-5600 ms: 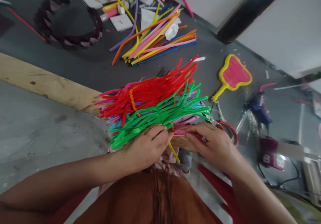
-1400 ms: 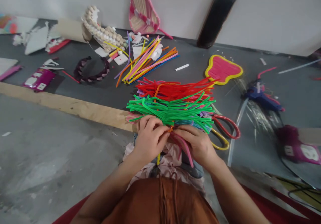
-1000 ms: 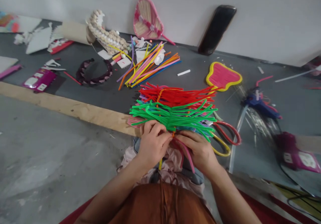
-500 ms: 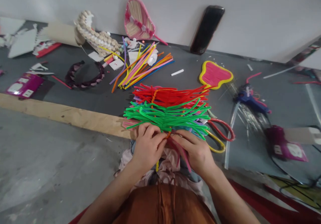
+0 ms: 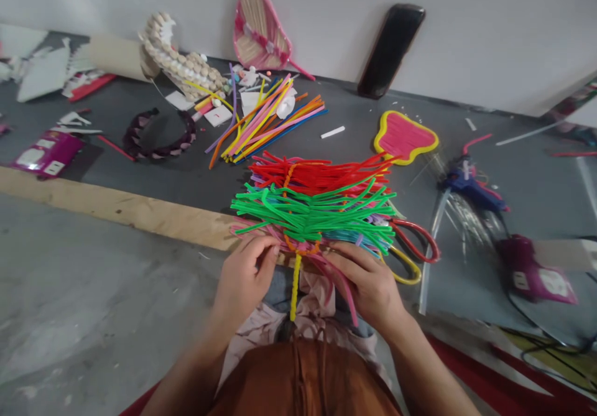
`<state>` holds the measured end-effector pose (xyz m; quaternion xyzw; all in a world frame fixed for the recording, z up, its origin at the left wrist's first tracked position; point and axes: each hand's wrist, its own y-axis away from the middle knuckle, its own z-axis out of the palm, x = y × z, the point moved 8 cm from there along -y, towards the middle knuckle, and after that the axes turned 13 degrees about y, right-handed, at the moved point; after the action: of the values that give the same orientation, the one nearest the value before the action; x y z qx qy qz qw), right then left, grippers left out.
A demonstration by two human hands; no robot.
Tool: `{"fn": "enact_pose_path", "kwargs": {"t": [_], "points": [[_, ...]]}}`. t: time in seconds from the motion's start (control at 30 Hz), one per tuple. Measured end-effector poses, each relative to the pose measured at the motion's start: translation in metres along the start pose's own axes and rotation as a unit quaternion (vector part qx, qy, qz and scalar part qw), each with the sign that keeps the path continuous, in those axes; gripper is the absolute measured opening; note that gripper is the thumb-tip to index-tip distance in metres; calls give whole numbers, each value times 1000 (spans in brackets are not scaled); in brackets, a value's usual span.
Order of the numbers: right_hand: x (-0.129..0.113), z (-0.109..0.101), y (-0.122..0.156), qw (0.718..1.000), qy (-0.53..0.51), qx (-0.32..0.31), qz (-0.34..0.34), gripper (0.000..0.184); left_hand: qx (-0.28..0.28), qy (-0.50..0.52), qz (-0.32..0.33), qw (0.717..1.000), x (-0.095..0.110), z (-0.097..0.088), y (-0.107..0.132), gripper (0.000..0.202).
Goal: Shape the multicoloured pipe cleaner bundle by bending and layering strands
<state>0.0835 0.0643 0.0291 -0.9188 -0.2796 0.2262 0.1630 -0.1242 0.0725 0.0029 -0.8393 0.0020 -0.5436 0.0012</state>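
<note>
A flat bundle of pipe cleaners rests over my lap, with green ones (image 5: pixel 321 216) in front, red ones (image 5: pixel 321 173) behind, and pink and blue layers underneath. An orange pipe cleaner (image 5: pixel 303 246) loops across the bundle's near edge. A yellow pipe cleaner (image 5: pixel 295 285) hangs straight down from it between my hands. My left hand (image 5: pixel 245 279) pinches the bundle's lower left edge. My right hand (image 5: pixel 370 285) is closed on pink pipe cleaners (image 5: pixel 342 279) that curve down under the bundle's right side.
Red and yellow scissors (image 5: pixel 416 255) lie right of the bundle. Beyond them are a blue glue gun (image 5: pixel 471 183), a purple power strip (image 5: pixel 532 270) and a pink-and-yellow fan (image 5: pixel 405 136). Loose pipe cleaners (image 5: pixel 270 120), a headband (image 5: pixel 158 137) and a phone (image 5: pixel 390 49) lie farther back. A wooden plank (image 5: pixel 116 208) crosses left.
My hands were pinched together at the bundle's middle and have drawn apart. The left hand moved left, uncovering the orange loop and the yellow pipe cleaner hanging below it.
</note>
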Motion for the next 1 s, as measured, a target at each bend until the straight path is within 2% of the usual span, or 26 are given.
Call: {"fn": "enact_pose_path", "kwargs": {"t": [0.07,0.1,0.17,0.23,0.3,0.4,0.47,0.53,0.63,0.7,0.83,0.9,1.0], "points": [[1,1,1,1000,-13,9,-1,26,-68,105,-131,983,-23,7,6,32],[1,1,2,1000,-21,13,0,27,-105,174,-189,961,-31,15,12,38],[1,2,2,999,-35,16,5,30,-167,314,-262,897,-35,31,22,46],[1,3,1,999,-47,17,14,32,-202,422,-287,836,-31,45,29,50],[2,2,1,998,-57,26,30,32,-195,495,-304,791,-28,53,32,50],[3,-1,0,995,-69,50,55,30,-126,575,-334,736,-30,60,35,45],[3,-2,0,994,-75,56,60,29,-91,613,-333,711,-28,64,34,41],[2,-1,0,994,-80,57,57,28,-57,634,-312,705,-24,68,30,37],[1,0,1,994,-83,53,51,30,-1,639,-284,715,-19,72,23,37],[1,-1,2,995,-78,52,47,29,16,634,-282,720,-16,76,18,41],[-1,-2,4,998,-36,40,44,26,-6,624,-287,727,-8,82,8,48],[-2,-1,4,999,5,25,40,34,-18,620,-287,730,-3,83,5,48],[-1,-8,1,997,56,44,31,34,-12,620,-258,741,4,79,2,47]]}}
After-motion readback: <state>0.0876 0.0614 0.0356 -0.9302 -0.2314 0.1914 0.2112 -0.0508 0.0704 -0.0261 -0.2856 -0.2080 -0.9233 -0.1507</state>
